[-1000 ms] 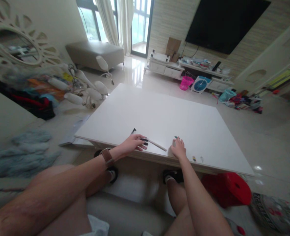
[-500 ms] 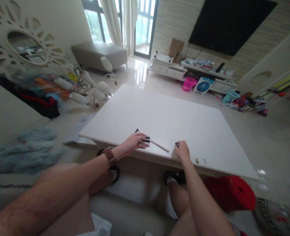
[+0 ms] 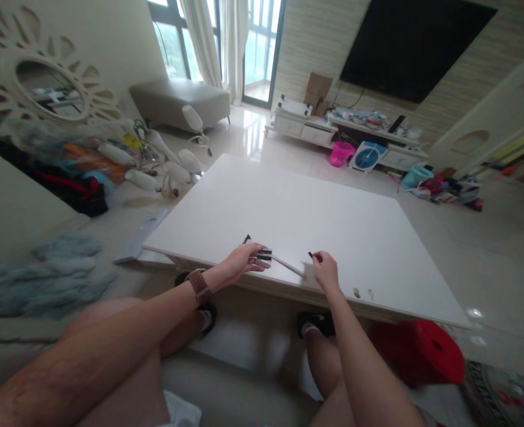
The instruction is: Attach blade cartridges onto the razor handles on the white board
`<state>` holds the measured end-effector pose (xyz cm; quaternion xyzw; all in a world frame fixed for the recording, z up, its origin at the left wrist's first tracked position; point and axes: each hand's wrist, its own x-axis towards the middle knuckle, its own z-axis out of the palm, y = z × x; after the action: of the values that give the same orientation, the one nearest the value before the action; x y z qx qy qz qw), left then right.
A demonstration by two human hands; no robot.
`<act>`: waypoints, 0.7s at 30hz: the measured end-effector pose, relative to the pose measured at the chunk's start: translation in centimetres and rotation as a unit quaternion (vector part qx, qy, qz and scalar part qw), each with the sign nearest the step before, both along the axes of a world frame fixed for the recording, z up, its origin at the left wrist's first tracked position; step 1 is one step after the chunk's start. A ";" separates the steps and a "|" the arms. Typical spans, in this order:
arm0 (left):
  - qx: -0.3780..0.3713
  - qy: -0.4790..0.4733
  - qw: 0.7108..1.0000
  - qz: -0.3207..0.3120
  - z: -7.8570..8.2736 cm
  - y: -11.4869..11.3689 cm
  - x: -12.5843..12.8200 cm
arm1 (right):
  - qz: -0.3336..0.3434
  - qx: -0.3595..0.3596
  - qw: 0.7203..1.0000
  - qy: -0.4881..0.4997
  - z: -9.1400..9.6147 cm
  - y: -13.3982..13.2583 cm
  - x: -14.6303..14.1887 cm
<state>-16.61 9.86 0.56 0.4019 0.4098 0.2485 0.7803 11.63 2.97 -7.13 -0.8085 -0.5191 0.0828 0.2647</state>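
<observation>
Near the front edge of the white table (image 3: 342,225), my left hand (image 3: 246,259) grips a small clear packet with black strips (image 3: 265,255). A thin pale stick (image 3: 289,266) lies on the table, its left end by the packet. Just behind my left hand rests a small black item (image 3: 247,238), too small to name. My right hand (image 3: 325,270) pinches a short black strip (image 3: 310,254) between thumb and fingers, above the tabletop and right of the stick. To the right of it lie a small yellow-and-dark piece (image 3: 356,293) and a small clear piece (image 3: 370,294).
A red bin (image 3: 422,353) stands below the table's front right. A lamp with several white shades (image 3: 177,169) is on the floor at the left, near a grey fluffy rug (image 3: 53,276). A pink basket (image 3: 341,154) and a fan (image 3: 367,156) stand beyond the table.
My right hand has moved slightly left and up toward the packet, and the black strip in it shows more clearly. My left hand has stayed nearly in place with the packet.
</observation>
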 end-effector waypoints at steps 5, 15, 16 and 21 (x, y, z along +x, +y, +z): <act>-0.010 -0.008 0.999 0.030 0.1 0.3 0.0 | 0.133 0.184 0.972 0.057 5.2 0.6 -7.1; -0.013 -0.021 0.999 0.027 -0.2 0.3 0.3 | 0.305 0.126 0.944 0.026 7.1 -0.2 -11.7; -0.012 -0.026 0.999 0.023 -0.2 0.3 0.4 | 0.307 0.120 0.944 0.023 7.2 -0.3 -11.5; -0.002 -0.034 0.999 -0.016 -0.2 0.2 0.7 | 0.320 0.113 0.940 0.007 7.3 -0.3 -11.6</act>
<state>-15.95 10.02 0.36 0.3983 0.3769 0.2491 0.7983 0.05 2.67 0.13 -0.5635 -0.7547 0.1094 0.3177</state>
